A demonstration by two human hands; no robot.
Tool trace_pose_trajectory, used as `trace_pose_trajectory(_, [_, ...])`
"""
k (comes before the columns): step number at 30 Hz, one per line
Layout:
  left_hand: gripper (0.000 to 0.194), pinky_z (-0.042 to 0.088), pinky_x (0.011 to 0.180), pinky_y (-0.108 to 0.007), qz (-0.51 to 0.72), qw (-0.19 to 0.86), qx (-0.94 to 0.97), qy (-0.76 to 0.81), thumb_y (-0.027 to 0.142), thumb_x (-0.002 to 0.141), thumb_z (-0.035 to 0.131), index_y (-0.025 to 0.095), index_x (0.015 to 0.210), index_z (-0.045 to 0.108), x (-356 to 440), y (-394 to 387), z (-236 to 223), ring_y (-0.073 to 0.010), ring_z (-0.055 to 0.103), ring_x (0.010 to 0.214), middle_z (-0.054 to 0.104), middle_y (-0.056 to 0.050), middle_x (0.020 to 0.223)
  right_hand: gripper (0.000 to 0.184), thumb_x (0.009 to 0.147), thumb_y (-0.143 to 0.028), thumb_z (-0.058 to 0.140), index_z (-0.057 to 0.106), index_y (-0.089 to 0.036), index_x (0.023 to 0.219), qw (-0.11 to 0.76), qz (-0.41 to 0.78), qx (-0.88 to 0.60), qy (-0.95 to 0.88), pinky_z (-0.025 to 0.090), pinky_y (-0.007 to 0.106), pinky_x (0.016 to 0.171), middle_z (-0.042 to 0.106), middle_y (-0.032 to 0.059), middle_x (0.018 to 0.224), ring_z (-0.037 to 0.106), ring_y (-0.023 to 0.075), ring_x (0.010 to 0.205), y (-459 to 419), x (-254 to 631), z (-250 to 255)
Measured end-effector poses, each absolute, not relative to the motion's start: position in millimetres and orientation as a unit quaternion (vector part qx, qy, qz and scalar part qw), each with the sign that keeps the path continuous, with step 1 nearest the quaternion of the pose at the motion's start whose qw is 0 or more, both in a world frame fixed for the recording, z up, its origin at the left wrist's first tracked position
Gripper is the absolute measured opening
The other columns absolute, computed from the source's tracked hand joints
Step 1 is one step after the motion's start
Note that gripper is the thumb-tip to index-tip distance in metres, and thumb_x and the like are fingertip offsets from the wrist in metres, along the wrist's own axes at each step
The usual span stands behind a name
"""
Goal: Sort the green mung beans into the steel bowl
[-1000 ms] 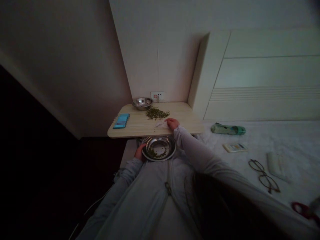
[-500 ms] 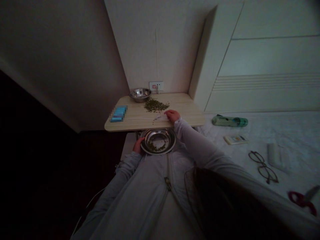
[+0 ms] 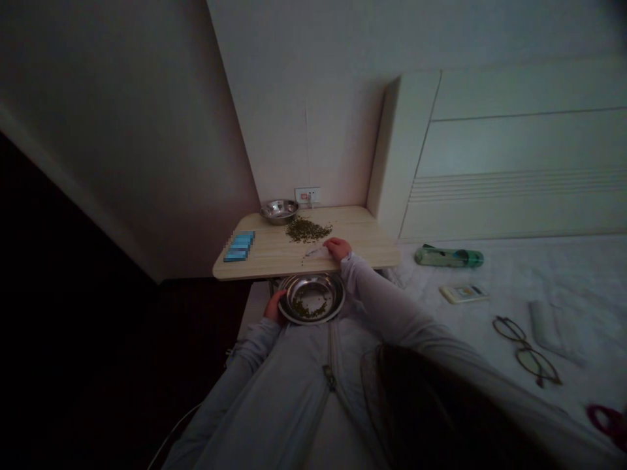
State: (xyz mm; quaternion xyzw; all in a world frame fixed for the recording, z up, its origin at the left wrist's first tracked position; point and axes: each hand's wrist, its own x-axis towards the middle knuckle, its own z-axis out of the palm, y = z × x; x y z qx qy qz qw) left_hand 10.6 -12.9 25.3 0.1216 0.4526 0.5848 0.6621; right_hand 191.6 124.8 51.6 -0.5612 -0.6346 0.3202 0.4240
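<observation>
A steel bowl (image 3: 337, 307) with small green grains, like mung beans, scattered in its bottom sits below the table's front edge. My left hand (image 3: 275, 307) is closed on the bowl's left rim. Over the front part of the tabletop, my right hand (image 3: 337, 249) pinches a thin, whitish, see-through piece (image 3: 317, 250), whose exact kind I cannot make out. A few dark grains lie beside that piece. Behind it, a loose pile of green grains (image 3: 307, 230) spreads on the wooden table (image 3: 362, 228).
A second steel bowl (image 3: 279, 212) stands at the table's back left, near a wall socket (image 3: 307, 195). A blurred-out blue phone-like item (image 3: 240, 246) lies at the left. On the bed are a green bottle (image 3: 448, 256), a phone (image 3: 464, 293), glasses (image 3: 526, 349) and red-handled scissors (image 3: 607, 421).
My view has tilted upward, so everything sits lower in the picture. My left hand stays on the bowl rim, and the right still pinches the see-through piece at nearly the same spot.
</observation>
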Motion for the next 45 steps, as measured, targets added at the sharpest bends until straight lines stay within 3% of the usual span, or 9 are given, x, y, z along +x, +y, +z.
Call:
trace_pose_trajectory(4, [0.013, 0.045, 0.067, -0.028, 0.582, 0.663, 0.124, 0.453, 0.016, 0.063, 0.048, 0.013, 0.058, 0.06, 10.1, -14.1, 24.2, -0.0175, 0.061, 0.063, 0.061, -0.003, 0.048, 0.025, 0.063, -0.029, 0.043, 0.063, -0.018, 0.073, 0.417, 0.327, -0.565, -0.632, 0.034, 0.02, 0.053, 0.05, -0.0048, 0.047, 0.044, 0.0077, 0.05, 122.7, 190.3, 53.8])
trace_pose_trajectory(26, [0.016, 0.045, 0.075, -0.033, 0.58, 0.688, 0.135, 0.416, 0.022, 0.066, 0.048, 0.015, 0.06, 0.061, 7.0, -18.0, 25.2, -0.023, 0.059, 0.081, 0.065, -0.007, 0.059, 0.024, 0.066, -0.025, 0.044, 0.064, -0.021, 0.078, 0.377, 0.327, -0.558, -0.664, 0.037, 0.02, 0.058, 0.054, -0.0043, 0.05, 0.049, 0.0084, 0.055, 114.8, 189.2, 62.4])
trace_pose_trajectory(45, [0.025, 0.047, 0.064, -0.027, 0.602, 0.672, 0.114, 0.416, 0.017, 0.071, 0.043, 0.013, 0.054, 0.061, 8.2, -15.5, 27.5, -0.0163, 0.06, 0.058, 0.064, -0.006, 0.055, 0.023, 0.065, -0.03, 0.046, 0.064, -0.02, 0.076, 0.386, 0.335, -0.543, -0.666, 0.036, 0.021, 0.058, 0.056, -0.0037, 0.053, 0.048, 0.0085, 0.056, 119.0, 189.9, 57.5])
